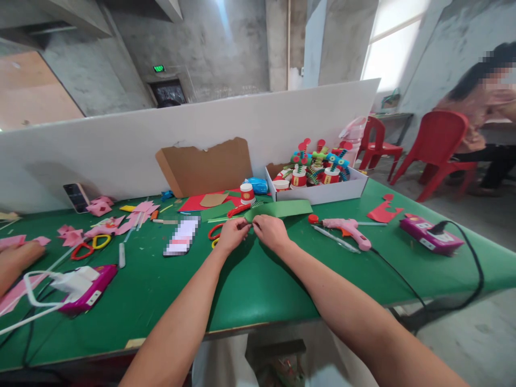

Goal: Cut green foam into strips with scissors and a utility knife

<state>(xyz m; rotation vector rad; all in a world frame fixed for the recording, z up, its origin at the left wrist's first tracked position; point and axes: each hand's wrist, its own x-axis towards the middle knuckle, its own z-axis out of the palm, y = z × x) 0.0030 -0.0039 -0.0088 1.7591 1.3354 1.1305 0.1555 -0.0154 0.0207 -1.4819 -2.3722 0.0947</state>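
Both my hands meet at the middle of the green table (250, 285). My left hand (233, 234) and my right hand (271, 231) pinch the near left end of a folded green paper sheet (282, 209) that lies flat and stretches to the right. Their fingers are curled closed on the paper's edge. Red-handled scissors (237, 210) lie just behind my left hand. A small red and white paper cup (246, 193) stands beyond them.
A pink glue gun (349, 228) lies right of my hands, its black cord running to a pink power strip (430, 234). A white box (322, 188) of finished cup crafts stands behind. Pink paper pieces (121, 220), scissors and a phone (75, 196) lie left. Another person's hand (16, 260) rests far left.
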